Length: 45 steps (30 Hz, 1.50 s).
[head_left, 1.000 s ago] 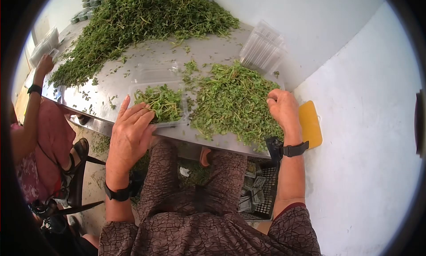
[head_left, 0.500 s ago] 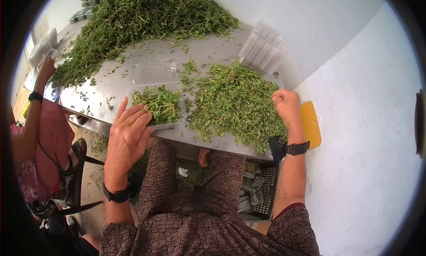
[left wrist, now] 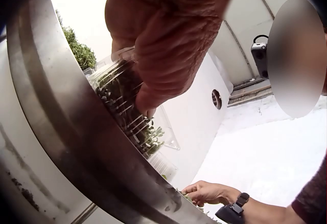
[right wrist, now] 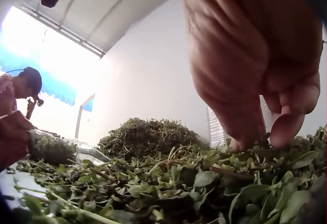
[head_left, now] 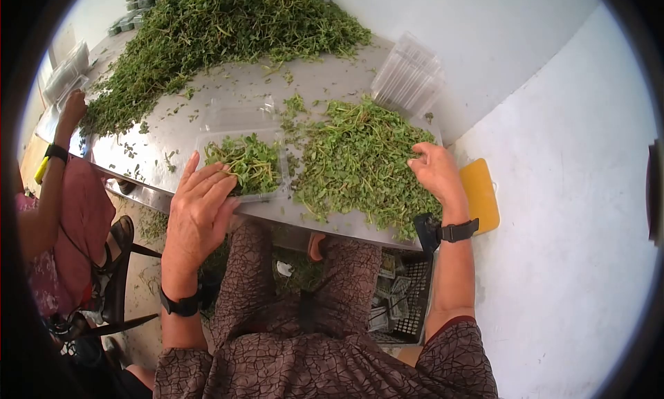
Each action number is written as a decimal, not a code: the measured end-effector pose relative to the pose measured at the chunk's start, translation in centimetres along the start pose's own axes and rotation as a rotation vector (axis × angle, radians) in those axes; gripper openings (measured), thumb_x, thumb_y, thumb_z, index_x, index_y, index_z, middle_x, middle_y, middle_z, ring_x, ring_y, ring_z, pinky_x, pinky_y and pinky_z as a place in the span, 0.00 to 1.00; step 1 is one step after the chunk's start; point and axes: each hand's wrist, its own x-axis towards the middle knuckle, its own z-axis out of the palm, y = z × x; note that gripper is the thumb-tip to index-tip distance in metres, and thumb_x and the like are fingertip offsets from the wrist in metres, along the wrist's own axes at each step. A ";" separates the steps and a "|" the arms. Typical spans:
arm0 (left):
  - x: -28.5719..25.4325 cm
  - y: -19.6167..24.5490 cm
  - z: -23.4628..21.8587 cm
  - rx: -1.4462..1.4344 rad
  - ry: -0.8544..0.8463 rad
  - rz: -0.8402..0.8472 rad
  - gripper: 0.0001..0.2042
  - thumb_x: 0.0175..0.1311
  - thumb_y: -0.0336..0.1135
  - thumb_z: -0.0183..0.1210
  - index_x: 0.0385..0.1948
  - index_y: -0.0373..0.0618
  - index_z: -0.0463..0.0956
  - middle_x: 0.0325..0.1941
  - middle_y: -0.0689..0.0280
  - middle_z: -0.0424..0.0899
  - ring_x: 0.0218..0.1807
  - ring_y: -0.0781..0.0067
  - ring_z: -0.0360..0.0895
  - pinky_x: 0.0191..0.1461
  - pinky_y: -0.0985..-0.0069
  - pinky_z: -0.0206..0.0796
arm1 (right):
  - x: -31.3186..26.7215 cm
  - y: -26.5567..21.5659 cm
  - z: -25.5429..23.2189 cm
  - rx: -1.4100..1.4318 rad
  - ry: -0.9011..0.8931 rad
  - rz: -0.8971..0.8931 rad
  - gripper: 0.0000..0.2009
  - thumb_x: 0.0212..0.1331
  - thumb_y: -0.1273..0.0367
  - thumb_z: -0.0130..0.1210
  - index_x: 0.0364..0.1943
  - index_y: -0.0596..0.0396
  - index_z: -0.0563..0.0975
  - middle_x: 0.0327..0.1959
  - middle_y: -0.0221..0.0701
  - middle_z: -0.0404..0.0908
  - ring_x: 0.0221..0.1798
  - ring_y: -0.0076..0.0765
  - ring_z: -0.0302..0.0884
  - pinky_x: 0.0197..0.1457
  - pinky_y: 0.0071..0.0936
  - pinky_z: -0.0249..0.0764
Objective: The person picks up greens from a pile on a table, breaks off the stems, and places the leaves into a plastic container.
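Observation:
An open clear plastic clamshell box [head_left: 282, 165] holding leafy green sprigs [head_left: 249, 165] stands at the table's near edge. My left hand [head_left: 200, 209] rests on its left side, fingers fairly straight over the greens and thumb by the near wall. In the left wrist view that hand covers part of the box [left wrist: 127, 114]. A loose heap of the greens [head_left: 360, 164] spreads to the right of the box. At the heap's right edge is my right hand [head_left: 439, 174], fingers curled. Its fingertips [right wrist: 286, 129] pinch at the top leaves in the right wrist view.
A stack of empty clear boxes [head_left: 408, 74] leans by the wall behind the heap. A far larger green pile [head_left: 242, 25] fills the table's back. On the right is a yellow board [head_left: 479, 195]. A black crate [head_left: 415, 295] stands below. Another person's hand [head_left: 72, 108] is at left.
My right hand drew slightly right off the heap with curled fingers, then came back left onto its edge with the fingers loosened. The left hand has stayed at the box.

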 end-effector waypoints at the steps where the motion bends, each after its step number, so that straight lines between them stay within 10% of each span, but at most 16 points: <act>1: 0.0 0.0 0.0 0.001 0.002 0.000 0.13 0.48 0.21 0.61 0.38 0.34 0.79 0.42 0.54 0.85 0.56 0.52 0.78 0.74 0.49 0.53 | 0.2 0.5 0.4 -0.012 0.023 -0.006 0.15 0.55 0.67 0.60 0.44 0.61 0.81 0.30 0.41 0.83 0.34 0.42 0.79 0.41 0.39 0.73; 8: 0.0 -0.1 0.0 -0.003 -0.006 -0.004 0.13 0.48 0.22 0.61 0.38 0.34 0.79 0.42 0.54 0.84 0.56 0.52 0.78 0.74 0.49 0.53 | 2.2 3.5 1.4 -0.009 0.055 -0.044 0.06 0.51 0.73 0.56 0.28 0.59 0.83 0.20 0.40 0.80 0.26 0.46 0.79 0.34 0.38 0.73; 30: -0.1 -0.2 0.0 0.002 0.002 0.008 0.13 0.47 0.23 0.63 0.38 0.35 0.79 0.42 0.55 0.84 0.55 0.53 0.78 0.73 0.50 0.55 | 0.7 2.1 0.9 -0.015 0.025 0.018 0.12 0.51 0.71 0.58 0.40 0.59 0.83 0.33 0.47 0.84 0.37 0.49 0.82 0.43 0.41 0.75; 45: -0.1 -0.5 -0.2 -0.020 -0.007 0.004 0.16 0.45 0.23 0.65 0.40 0.37 0.80 0.45 0.56 0.84 0.56 0.54 0.78 0.74 0.50 0.55 | -0.7 -4.1 -1.6 0.633 0.085 0.018 0.10 0.56 0.76 0.54 0.40 0.67 0.80 0.25 0.28 0.80 0.23 0.18 0.73 0.26 0.18 0.69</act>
